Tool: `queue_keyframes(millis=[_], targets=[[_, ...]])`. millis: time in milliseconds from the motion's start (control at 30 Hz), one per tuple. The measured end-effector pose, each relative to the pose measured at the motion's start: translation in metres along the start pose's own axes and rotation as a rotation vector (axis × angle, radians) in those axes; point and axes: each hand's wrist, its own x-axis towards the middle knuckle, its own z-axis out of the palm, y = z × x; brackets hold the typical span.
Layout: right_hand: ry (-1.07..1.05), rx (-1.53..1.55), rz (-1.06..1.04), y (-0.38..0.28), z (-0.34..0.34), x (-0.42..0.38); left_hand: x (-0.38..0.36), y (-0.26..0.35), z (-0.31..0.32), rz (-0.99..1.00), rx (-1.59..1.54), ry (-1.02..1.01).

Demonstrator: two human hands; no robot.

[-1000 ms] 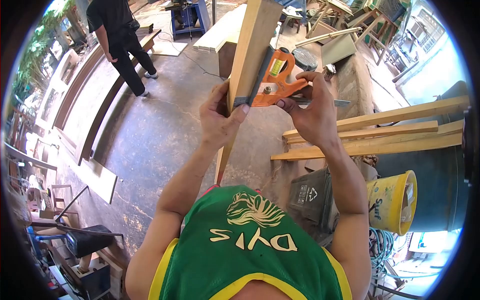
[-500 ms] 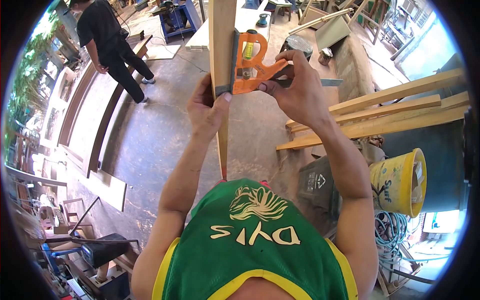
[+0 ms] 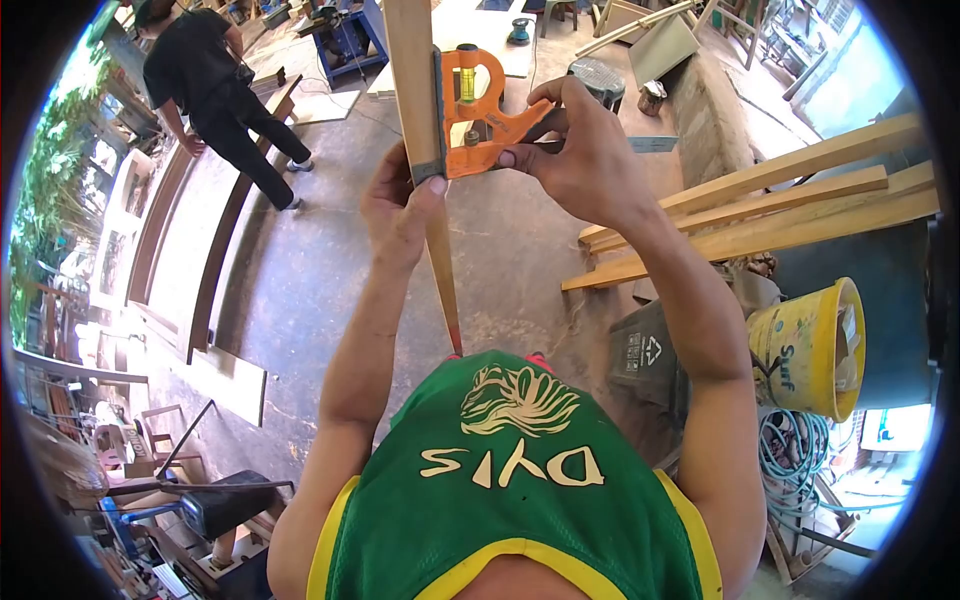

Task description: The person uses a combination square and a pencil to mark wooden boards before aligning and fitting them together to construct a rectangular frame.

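Note:
A long wooden board stands on end in front of me, its lower end near my feet. My left hand is wrapped round its edge, thumb lying at the lower end of an orange combination square. The square's head rests flat against the board's right side, and a yellow-green level vial shows in it. My right hand grips the square's pointed arm between thumb and fingers. Part of the metal blade sticks out beyond that hand on the right.
Wooden planks jut in from the right, above a yellow bucket and a coiled hose. At upper left a person in black stands by a long wooden frame. A round stool is ahead.
Board, square and both hands have shifted slightly left and up in view, the board leaning more. My grips stay the same. The person in black has bent an arm.

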Motion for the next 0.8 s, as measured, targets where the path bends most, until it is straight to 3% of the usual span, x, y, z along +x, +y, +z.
queue_keyframes(millis=[800], targets=[[0.009, -0.014, 0.015, 0.009, -0.002, 0.005, 0.010, -0.006, 0.000, -0.017, -0.019, -0.031]])
